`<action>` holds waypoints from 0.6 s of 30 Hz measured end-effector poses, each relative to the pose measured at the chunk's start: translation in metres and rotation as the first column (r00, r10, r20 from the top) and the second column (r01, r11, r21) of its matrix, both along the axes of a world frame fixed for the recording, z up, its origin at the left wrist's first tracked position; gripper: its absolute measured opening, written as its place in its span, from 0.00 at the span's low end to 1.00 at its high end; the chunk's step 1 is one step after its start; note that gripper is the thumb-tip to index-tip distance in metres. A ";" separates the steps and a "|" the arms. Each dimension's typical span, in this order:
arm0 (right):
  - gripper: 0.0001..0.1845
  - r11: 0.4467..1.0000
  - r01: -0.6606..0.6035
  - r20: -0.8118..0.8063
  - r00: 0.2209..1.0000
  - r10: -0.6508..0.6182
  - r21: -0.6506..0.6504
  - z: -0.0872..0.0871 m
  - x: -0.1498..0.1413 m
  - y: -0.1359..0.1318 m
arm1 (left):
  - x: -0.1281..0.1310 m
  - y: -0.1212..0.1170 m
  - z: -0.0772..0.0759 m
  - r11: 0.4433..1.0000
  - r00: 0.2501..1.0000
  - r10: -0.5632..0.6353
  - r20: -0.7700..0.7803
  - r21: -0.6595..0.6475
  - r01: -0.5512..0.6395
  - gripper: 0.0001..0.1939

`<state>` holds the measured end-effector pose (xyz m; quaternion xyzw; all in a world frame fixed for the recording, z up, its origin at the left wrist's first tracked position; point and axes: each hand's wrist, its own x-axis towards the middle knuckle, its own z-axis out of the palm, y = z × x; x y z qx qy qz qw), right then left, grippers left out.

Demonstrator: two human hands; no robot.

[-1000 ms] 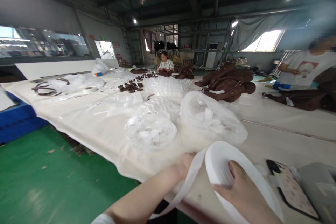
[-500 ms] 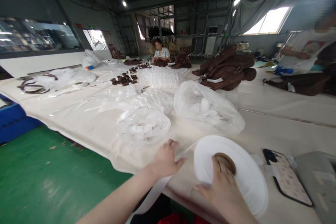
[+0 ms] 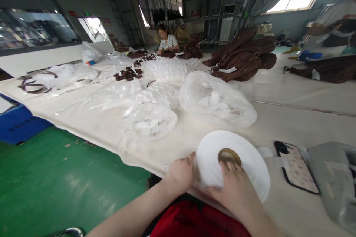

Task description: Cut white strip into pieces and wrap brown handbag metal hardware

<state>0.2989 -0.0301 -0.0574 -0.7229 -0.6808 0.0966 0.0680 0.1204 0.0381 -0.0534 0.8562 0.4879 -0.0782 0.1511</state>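
A large roll of white tape (image 3: pixel 250 166) with a brown core lies near the front edge of the table. My right hand (image 3: pixel 236 187) grips it, fingers in the core and thumb at the near outer side. Closed against the roll's left side is my left hand (image 3: pixel 182 172), its fingers partly hidden. Behind the roll, a clear plastic bag (image 3: pixel 191 100) holds white pieces. A smaller clear bag (image 3: pixel 164 118) with white pieces lies to its left. A phone in a patterned case (image 3: pixel 299 170) rests face down right of the roll.
Brown bags (image 3: pixel 241 57) are heaped at the back right. Bubble wrap (image 3: pixel 167 68) and small dark brown pieces (image 3: pixel 128 74) lie mid-table. A grey translucent container (image 3: pixel 330 177) stands at the right. A co-worker (image 3: pixel 168 40) sits across the table; another person (image 3: pixel 330 37) stands at right.
My left hand has moved right and down to the roll's edge. The loose white strip that hung from it no longer shows. My right hand stays at the core.
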 end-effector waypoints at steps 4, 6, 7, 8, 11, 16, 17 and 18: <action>0.44 0.993 0.115 -0.043 0.992 -0.115 0.007 0.005 -0.037 0.009 | 0.003 -0.009 -0.003 1.000 0.999 0.026 -0.036 -0.004 -0.026 0.34; 0.50 0.998 0.048 -0.096 0.994 -0.050 -0.028 0.007 -0.028 0.004 | -0.004 -0.007 -0.001 0.998 0.998 0.063 0.025 0.000 -0.063 0.30; 0.53 0.999 -0.019 -0.121 0.993 0.013 -0.047 0.008 -0.017 0.000 | -0.008 -0.005 0.000 0.998 0.996 0.065 0.068 0.003 -0.065 0.27; 0.55 0.994 -0.092 -0.138 0.987 0.083 -0.064 0.008 -0.004 -0.004 | -0.013 -0.002 0.001 0.998 0.992 0.057 0.108 0.006 -0.058 0.24; 0.53 0.957 -0.264 -0.137 0.959 0.248 -0.116 0.003 0.037 -0.017 | -0.026 0.011 0.005 0.996 0.988 0.063 0.139 0.046 -0.070 0.19; 0.50 0.948 -0.297 -0.135 0.950 0.281 -0.115 -0.006 0.059 -0.024 | -0.036 0.039 0.004 0.966 0.973 0.229 0.032 0.117 -0.232 0.18; 0.50 0.949 -0.287 -0.148 0.952 0.268 -0.127 -0.006 0.058 -0.023 | -0.036 0.041 0.004 0.966 0.972 0.231 0.043 0.108 -0.235 0.19; 0.49 0.950 -0.277 -0.160 0.954 0.254 -0.143 -0.005 0.056 -0.021 | -0.036 0.040 0.003 0.971 0.974 0.217 0.063 0.094 -0.222 0.19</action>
